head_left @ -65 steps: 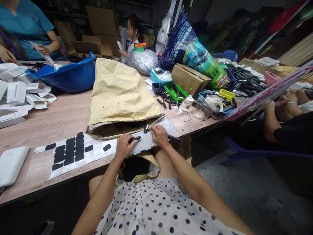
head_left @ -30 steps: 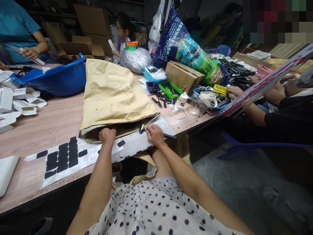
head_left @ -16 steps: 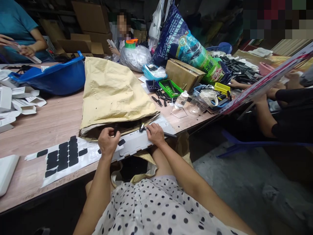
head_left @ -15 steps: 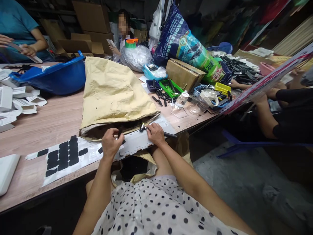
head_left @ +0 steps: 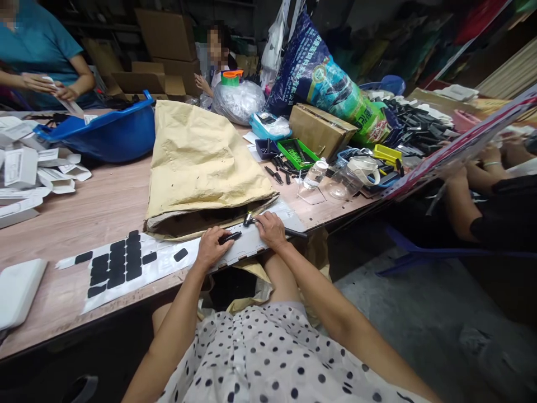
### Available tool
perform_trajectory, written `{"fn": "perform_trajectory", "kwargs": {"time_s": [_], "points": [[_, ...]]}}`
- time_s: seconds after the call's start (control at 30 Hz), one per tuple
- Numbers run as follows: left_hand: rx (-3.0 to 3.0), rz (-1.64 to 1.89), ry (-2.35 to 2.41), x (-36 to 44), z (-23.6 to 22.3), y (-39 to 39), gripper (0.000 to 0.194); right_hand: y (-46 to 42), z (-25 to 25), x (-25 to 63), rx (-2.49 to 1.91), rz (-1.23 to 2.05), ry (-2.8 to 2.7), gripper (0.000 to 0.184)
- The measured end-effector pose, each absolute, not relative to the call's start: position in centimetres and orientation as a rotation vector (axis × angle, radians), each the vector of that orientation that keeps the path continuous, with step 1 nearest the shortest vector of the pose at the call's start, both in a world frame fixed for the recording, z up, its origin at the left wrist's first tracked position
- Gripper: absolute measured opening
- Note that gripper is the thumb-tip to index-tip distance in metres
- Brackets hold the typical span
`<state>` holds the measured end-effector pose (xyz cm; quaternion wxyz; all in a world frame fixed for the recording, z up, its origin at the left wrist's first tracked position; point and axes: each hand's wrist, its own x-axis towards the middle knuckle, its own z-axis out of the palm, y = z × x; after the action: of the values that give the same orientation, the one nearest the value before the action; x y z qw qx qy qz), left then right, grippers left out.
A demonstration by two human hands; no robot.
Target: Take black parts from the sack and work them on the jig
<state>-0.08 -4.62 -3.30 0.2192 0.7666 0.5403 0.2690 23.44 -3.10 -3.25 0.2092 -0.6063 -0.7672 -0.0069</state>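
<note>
My right hand [head_left: 272, 230] is closed around a small hammer [head_left: 248, 219]; its metal head pokes out to the left of my fingers and its dark handle to the right. My left hand [head_left: 212, 246] grips a slim black piece [head_left: 231, 237], held low over the white board [head_left: 247, 246] at the table's front edge. What kind of part it is, I cannot make out. Just behind both hands lies a large yellowish paper sack [head_left: 201, 162], its open mouth facing me. Left of my left hand, a white sheet [head_left: 157, 271] carries rows of black rounded patches [head_left: 133, 260].
A blue basin [head_left: 109, 134] and white boxes [head_left: 20, 165] stand at the left. Toward the right are a green tray [head_left: 298, 162], a clear bottle [head_left: 314, 174], a carton [head_left: 321, 127] and a heap of black parts [head_left: 419, 129]. Co-workers sit across and to the right.
My left hand, raised before, has come down to the right onto the board, and the black piece now shows in it. The right hand keeps the hammer in place. The view has shifted slightly.
</note>
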Motion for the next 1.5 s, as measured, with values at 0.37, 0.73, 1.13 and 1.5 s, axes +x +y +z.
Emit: {"fn": "perform_trajectory", "kwargs": {"time_s": [0.37,0.73,1.13,1.5], "points": [[2.108,0.788,1.472,0.2,-3.8,-4.5,0.021,-7.2,-2.0,20.5,-1.32,0.229,-2.091,0.034],[2.12,0.788,1.482,0.3,-4.3,-4.2,0.02,-7.7,-2.8,20.7,-1.335,0.139,-2.104,0.035],[2.112,0.801,1.48,0.3,-4.1,-4.3,0.02,-5.9,-2.9,22.8,-1.463,0.104,-2.054,0.035],[2.176,0.808,1.513,0.5,-4.1,-4.9,0.019,-2.5,-3.6,25.3,-1.622,-0.111,-2.194,0.023]]}}
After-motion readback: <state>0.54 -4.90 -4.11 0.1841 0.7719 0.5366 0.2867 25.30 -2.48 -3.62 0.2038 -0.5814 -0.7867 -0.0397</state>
